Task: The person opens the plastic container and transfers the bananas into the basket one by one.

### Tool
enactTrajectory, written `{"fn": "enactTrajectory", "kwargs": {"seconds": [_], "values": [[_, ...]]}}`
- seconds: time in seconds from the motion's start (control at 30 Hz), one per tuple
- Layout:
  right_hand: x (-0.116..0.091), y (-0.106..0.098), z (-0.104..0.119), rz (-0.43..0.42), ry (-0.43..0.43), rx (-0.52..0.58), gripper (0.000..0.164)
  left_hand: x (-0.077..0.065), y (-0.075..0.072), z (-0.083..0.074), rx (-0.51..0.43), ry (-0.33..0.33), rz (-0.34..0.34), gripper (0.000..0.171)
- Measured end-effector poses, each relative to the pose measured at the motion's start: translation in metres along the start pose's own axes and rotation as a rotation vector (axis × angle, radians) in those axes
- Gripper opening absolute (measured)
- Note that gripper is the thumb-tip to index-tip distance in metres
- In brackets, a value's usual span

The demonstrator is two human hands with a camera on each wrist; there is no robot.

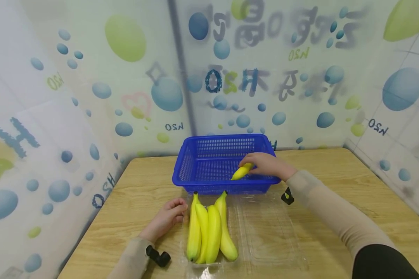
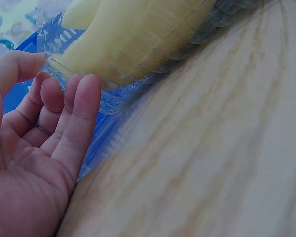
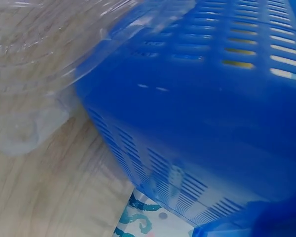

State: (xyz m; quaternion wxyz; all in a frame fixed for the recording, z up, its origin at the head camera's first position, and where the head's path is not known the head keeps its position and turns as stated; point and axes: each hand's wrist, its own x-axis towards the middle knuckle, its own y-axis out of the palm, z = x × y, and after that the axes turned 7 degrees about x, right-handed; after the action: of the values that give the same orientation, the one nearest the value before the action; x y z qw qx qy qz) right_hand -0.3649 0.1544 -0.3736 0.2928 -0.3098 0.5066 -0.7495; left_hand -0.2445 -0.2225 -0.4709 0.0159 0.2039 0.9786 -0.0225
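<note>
My right hand (image 1: 263, 164) reaches over the near right rim of a blue plastic basket (image 1: 227, 190) and grips a yellow banana (image 1: 242, 171) inside it. The right wrist view shows the basket's slotted wall (image 3: 187, 113), with the hand hidden. In front of the basket lies an open clear plastic box (image 1: 269, 232). Several bananas (image 1: 214, 234) lie side by side lengthwise in its left half. My left hand (image 1: 167, 217) is at the far left corner of this box, thumb and fingertips (image 2: 86, 94) pinching its edge, other fingers loosely curled.
The wooden table (image 1: 150, 174) carries the basket and box. Behind and beside it hang pale sheets (image 1: 202, 116) with blue and green dots. The box's transparent right half (image 1: 265, 217) lies flat under my right forearm's side.
</note>
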Motion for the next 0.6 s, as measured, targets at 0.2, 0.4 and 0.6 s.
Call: {"fn": "enactTrajectory", "kwargs": {"seconds": [0.2, 0.4, 0.6], "values": [[0.003, 0.003, 0.0, 0.039, -0.033, -0.016, 0.031, 0.0, 0.001, -0.001, -0.001, 0.001, -0.007, 0.005], [0.006, 0.008, -0.003, 0.076, -0.036, -0.081, 0.03, 0.0, 0.001, -0.002, -0.002, -0.005, -0.009, 0.006], [0.007, 0.013, -0.008, 0.089, -0.044, -0.13, 0.028, 0.001, 0.001, -0.001, 0.002, -0.01, -0.012, 0.006]]}}
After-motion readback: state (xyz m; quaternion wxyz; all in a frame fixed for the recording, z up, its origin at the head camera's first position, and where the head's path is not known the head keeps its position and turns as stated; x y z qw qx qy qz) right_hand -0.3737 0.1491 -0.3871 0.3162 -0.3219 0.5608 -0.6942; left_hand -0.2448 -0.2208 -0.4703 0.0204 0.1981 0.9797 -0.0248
